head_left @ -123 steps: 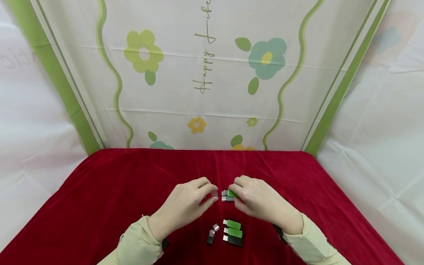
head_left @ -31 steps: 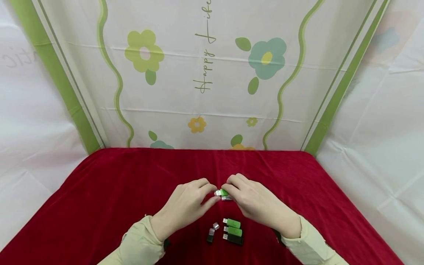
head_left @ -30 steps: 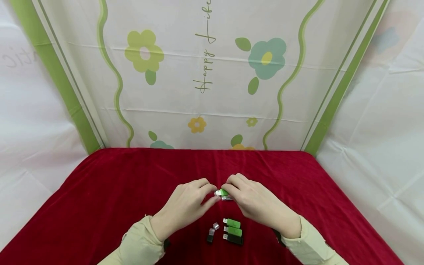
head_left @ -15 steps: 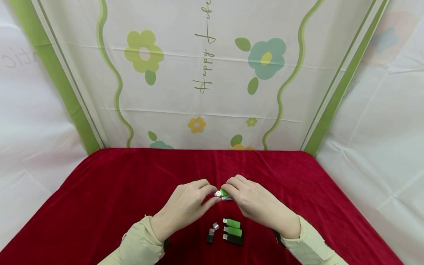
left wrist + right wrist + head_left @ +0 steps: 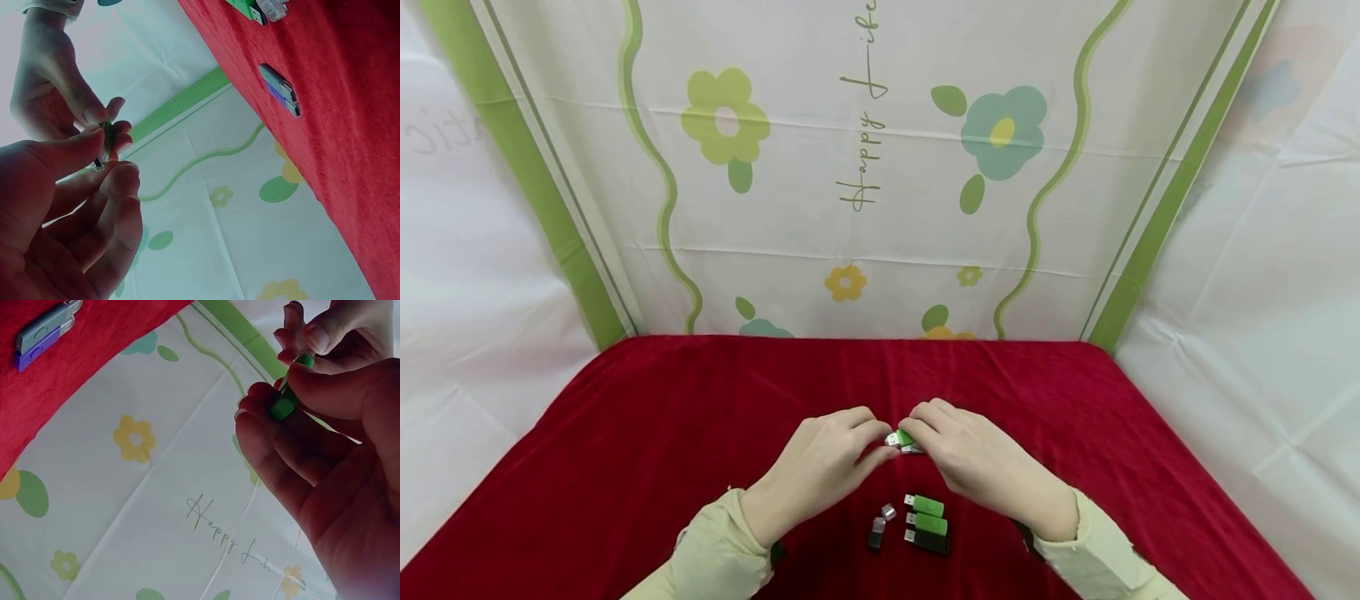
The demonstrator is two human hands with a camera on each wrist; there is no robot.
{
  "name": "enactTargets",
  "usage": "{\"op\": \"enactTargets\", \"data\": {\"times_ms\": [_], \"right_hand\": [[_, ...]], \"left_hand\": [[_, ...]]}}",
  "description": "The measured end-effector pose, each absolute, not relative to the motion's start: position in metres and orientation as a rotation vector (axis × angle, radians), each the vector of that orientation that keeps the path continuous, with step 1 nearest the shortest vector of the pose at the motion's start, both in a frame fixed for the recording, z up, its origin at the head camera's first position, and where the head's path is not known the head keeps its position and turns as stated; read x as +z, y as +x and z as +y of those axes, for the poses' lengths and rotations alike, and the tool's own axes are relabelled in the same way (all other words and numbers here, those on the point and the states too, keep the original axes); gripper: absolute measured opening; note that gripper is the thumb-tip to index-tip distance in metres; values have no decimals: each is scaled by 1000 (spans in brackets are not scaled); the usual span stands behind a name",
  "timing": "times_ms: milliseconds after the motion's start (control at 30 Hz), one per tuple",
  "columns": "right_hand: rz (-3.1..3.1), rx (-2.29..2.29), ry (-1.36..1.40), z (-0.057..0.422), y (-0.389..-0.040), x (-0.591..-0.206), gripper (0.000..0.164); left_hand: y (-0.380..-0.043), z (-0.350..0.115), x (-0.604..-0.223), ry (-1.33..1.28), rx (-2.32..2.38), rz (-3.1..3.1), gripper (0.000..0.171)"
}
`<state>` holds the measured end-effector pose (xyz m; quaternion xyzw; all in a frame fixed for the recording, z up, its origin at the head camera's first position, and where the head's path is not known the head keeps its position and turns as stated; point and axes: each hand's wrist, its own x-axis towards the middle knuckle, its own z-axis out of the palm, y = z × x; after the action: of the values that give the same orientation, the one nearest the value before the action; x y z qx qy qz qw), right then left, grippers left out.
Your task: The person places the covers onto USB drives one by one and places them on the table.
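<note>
Over a red cloth (image 5: 737, 400), a person's right hand (image 5: 970, 454) is pinching a small green drive (image 5: 905, 437), its thumb and fingers closing on the body while the metal plug is pointing left. The left hand (image 5: 827, 454) is meeting it from the left, thumb and fingertips almost together, gripping what is apparently a clear cap (image 5: 100, 165) at the plug end; how far the two are overlapping is impossible to tell. The drive is probably weighing very little, its shell looking stiff and smooth enough for slipping; the thin cap is likely calling for a gentler squeeze. The green body's broad sides are offering the best hold, leaving the plug free. Nearer, two more green drives (image 5: 929, 506) and a black drive (image 5: 932, 542) are lying in a row; a gray drive (image 5: 50, 326) and a purple drive (image 5: 40, 351) are resting side by side.
</note>
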<state>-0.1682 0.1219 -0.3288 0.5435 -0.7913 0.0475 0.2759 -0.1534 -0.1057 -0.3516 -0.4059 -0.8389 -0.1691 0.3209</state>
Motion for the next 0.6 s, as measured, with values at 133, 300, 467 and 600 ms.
{"op": "enactTargets", "data": {"times_ms": [133,300,467,600], "right_hand": [[-2124,82,1453,120,-167,-330,38],[-2101,41,1451,117,-166,-331,39],[-2104,60,1462,116,-165,-332,40],[-2115,87,1480,117,-166,-335,38]], "left_hand": [[-155,-106,-352,-1086,-439,-2170,18],[-155,-107,-352,-1099,-405,-2142,21],[-154,-107,-352,-1108,-385,-2152,21],[-152,-106,-353,-1102,-381,-2223,19]]}}
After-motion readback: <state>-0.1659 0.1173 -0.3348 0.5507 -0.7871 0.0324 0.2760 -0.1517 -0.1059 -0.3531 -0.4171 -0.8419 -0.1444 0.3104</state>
